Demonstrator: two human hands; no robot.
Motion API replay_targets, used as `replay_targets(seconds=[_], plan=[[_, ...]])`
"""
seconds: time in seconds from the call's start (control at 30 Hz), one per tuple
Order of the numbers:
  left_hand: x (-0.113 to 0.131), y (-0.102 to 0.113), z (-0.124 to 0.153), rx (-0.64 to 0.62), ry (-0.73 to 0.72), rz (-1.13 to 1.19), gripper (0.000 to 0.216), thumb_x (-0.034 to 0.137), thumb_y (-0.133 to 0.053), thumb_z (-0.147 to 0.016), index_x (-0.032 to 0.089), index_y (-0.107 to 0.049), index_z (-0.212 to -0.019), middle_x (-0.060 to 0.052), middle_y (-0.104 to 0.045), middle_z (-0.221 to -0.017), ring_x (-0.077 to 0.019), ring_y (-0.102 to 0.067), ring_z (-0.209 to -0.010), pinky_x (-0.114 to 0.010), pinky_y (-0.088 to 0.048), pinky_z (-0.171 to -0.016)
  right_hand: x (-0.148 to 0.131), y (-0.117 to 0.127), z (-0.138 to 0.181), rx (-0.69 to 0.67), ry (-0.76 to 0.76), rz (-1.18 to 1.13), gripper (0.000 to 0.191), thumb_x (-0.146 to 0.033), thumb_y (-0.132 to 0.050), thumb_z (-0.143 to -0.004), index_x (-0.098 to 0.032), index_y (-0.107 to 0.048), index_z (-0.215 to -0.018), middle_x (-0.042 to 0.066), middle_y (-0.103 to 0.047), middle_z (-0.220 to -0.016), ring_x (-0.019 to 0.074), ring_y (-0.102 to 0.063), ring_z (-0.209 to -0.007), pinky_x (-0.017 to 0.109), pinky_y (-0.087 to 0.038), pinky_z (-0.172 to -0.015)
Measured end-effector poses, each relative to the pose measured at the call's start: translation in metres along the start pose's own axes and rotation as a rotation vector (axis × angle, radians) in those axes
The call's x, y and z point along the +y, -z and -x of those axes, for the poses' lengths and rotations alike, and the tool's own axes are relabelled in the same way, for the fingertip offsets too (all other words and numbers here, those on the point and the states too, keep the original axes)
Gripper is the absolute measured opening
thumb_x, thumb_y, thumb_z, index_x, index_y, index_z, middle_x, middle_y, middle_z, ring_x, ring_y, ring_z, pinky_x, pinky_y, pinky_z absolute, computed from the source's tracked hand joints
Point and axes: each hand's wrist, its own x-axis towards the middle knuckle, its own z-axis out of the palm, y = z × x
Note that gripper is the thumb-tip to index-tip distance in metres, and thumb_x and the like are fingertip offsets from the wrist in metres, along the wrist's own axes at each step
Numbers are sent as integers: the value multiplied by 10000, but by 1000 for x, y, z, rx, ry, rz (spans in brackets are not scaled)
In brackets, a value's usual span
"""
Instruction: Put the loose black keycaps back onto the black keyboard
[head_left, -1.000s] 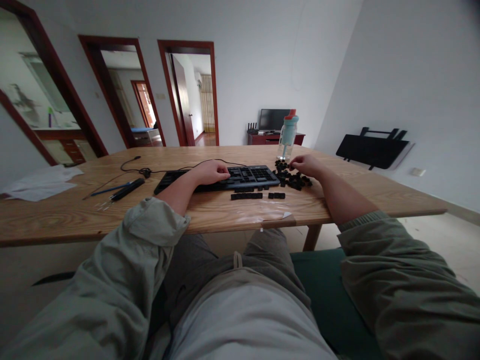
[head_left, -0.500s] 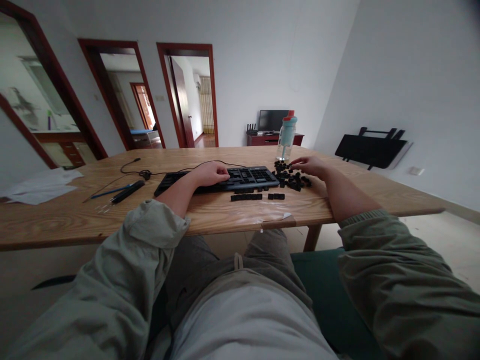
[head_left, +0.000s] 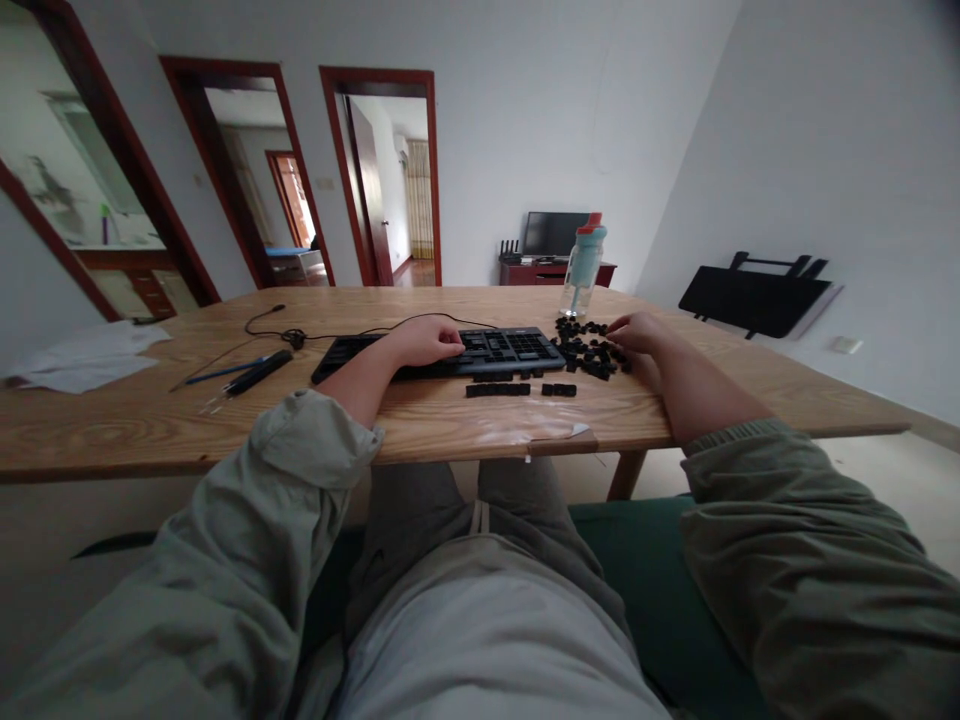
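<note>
A black keyboard (head_left: 525, 345) lies on the wooden table, with part of its key area bare of caps. My left hand (head_left: 424, 342) rests over its middle, fingers curled closed; whatever they may hold is hidden. Beside the keyboard's right end is a loose pile of black keycaps (head_left: 589, 355). At the right edge of this pile is my right hand (head_left: 637, 330), its fingers bent and drawn together by the caps; I cannot make out what is between them. A row of keycaps (head_left: 498, 390) and a shorter row (head_left: 559, 390) lie in front of the keyboard.
A clear bottle with a red lid (head_left: 583, 265) stands behind the pile. Left of the keyboard are a black pen-like tool (head_left: 259, 373), a blue stick (head_left: 221, 371) and a coiled cable (head_left: 292, 338). White papers (head_left: 90, 355) lie at the table's left.
My right hand has shifted slightly right along the keycap pile, and its fingers are more bent. My left hand stays on the keyboard. The whole view has moved a little.
</note>
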Motion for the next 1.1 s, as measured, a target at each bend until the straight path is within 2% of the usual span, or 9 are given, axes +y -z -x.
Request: replay_targets(seconds=[0.07, 0.2, 0.27, 0.37, 0.6, 0.77, 1.1], plan=[[3, 1, 1, 5, 13, -15, 345, 459, -547, -827, 172, -726, -899, -37, -733, -857, -177, -627, -764, -273, -430, -690, -6, 5, 3, -71, 57, -255, 40, -164, -761, -753, -167, -729, -778, 61, -720, -748, 156, -629, -646, 255, -509, -607], [2, 2, 1, 1, 5, -33, 358, 467, -543, -830, 168, -728, -898, -36, -726, -841, -174, -617, -750, -272, -421, -674, -19, 12, 13, -397, 213, -785, 84, -171, -692, -840, -187, -729, -914, 48, -742, -945, 108, -649, -697, 198, -540, -617], [0, 1, 0, -4, -15, -27, 362, 468, -535, -832, 170, -730, -902, -34, -723, -828, -173, -612, -748, -271, -421, -672, -24, 12, 19, -514, 227, -871, 89, -160, -683, -848, -185, -725, -922, 42, -743, -921, 104, -651, -677, 192, -545, -592], [-1, 1, 0, 2, -18, -17, 359, 463, -534, -830, 169, -730, -893, -37, -722, -827, -172, -609, -745, -271, -421, -670, -28, 10, 25, -592, 167, -901, 119, -113, -622, -878, -174, -719, -908, 45, -748, -899, 102, -660, -674, 200, -563, -614], [-2, 1, 0, 0, -4, -9, 361, 474, -534, -833, 169, -721, -883, -34, -712, -810, -168, -607, -729, -269, -416, -663, -33, 9, 31, -634, 124, -876, 205, -67, -545, -885, -178, -711, -931, 48, -749, -904, 108, -682, -674, 202, -593, -633], [0, 2, 1, -4, 4, -13, 369, 474, -528, -836, 166, -723, -889, -35, -708, -807, -169, -605, -723, -273, -417, -662, -35, 9, 33, -647, 112, -855, 191, -51, -561, -866, -157, -698, -946, 63, -746, -897, 109, -680, -669, 206, -597, -631], [-2, 1, -1, 0, -24, -9, 342, 458, -533, -830, 170, -715, -865, -30, -695, -771, -167, -588, -699, -271, -399, -631, -35, 7, 35, -572, 98, -784, 183, -36, -580, -861, -162, -707, -900, 62, -739, -870, 107, -673, -649, 201, -599, -609]])
